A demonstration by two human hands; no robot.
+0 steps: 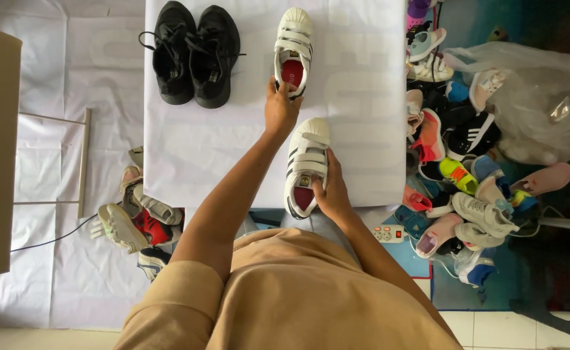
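Two white strapped shoes: your left hand (280,107) grips the heel of the far shoe (293,48); your right hand (332,191) clasps the near shoe (306,165) at its side, steadying it on the white table (201,142). Left of your left hand sit black sneakers (191,55); right of your right hand, a shoe pile (457,149) crowds the floor.

Two white strap-fastened sneakers with red insoles. Far sneaker (293,48) upright near the table's (363,116) far edge, toe pointing away. Near sneaker (306,165) dark-striped, upright at the near edge, heel just overhanging, toe pointing away.
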